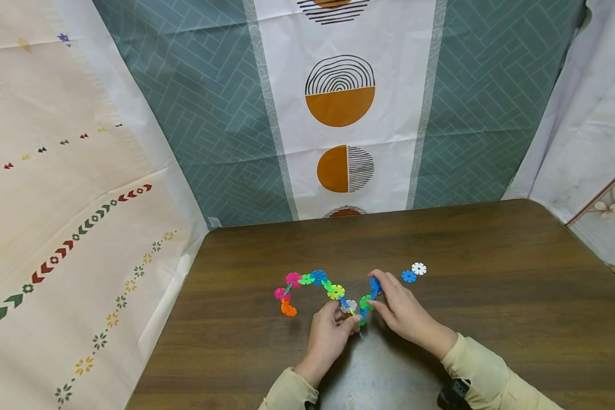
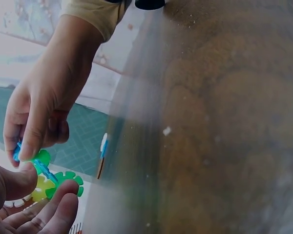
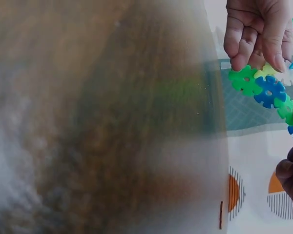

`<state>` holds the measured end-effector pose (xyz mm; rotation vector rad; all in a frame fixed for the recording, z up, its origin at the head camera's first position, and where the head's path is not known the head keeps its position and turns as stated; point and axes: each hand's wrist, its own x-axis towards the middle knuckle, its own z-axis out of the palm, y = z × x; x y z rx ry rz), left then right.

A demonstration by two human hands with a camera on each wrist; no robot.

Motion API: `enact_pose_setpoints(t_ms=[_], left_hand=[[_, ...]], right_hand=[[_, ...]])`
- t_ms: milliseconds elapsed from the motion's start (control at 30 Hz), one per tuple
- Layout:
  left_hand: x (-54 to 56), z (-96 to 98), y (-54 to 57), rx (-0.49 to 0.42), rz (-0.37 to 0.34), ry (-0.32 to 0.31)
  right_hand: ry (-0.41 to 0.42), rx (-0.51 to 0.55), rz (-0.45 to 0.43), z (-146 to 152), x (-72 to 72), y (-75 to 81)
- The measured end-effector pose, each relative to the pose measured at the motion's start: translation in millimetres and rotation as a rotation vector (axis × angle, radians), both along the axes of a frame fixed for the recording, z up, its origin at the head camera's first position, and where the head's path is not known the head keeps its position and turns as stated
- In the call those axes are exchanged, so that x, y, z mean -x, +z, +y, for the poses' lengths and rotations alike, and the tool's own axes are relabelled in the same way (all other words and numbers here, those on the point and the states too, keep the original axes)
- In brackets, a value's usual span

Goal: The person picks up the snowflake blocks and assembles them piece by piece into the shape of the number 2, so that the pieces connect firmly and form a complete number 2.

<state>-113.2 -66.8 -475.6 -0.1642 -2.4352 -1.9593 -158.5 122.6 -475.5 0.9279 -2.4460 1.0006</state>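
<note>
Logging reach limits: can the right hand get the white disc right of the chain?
Likely yes: the white disc lies just past the right hand, with only a blue disc on its near side. But that hand holds the chain, so it would probably need to let go first.

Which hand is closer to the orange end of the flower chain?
Left. The left hand pinches the flower chain a short way to the right of the orange end; the right hand holds the chain farther off to the right.

The sleeves are pale yellow, with a chunky black device by the right cuff.
</note>
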Motion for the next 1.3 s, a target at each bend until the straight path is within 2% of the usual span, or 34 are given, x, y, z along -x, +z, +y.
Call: enact_pose_setpoints(t_ms=[200,367,500,633,800,900,1033,1300], left_hand=[[1.3,-1.3,0.6,0.022,-0.004,0.001],[3.8,-5.8,0.2,0.067,0.012,0.003],[5.7,-9.6,-0.3,0.08,0.012,0.01],[6.9,-11.5,-0.8,0.09,0.01,0.011],[6.7,-12.6,-1.1,0.108,0.004,0.015],[6.1,-12.7,-1.1,0.103,-0.003,0.016],[5.7,-12.3,-2.1,0.084,-0.016,0.01],[5.3,-11.4,-5.0,0.076,-0.018,0.017]], right_hand=[[-0.018,0.002,-0.017,1.1,-1.5,2.1],[-0.049,-0.002,-0.1,8.2,-0.6,5.8],[-0.061,0.025,-0.166,19.7,6.3,8.2],[-0.084,0.016,-0.19,33.1,17.7,9.0],[-0.169,-0.105,-0.17,45.9,32.4,4.3],[-0.198,-0.19,-0.189,49.5,37.9,0.2],[-0.207,-0.277,-0.23,49.2,41.2,-3.0],[-0.243,-0.352,-0.183,40.9,40.7,-4.9]])
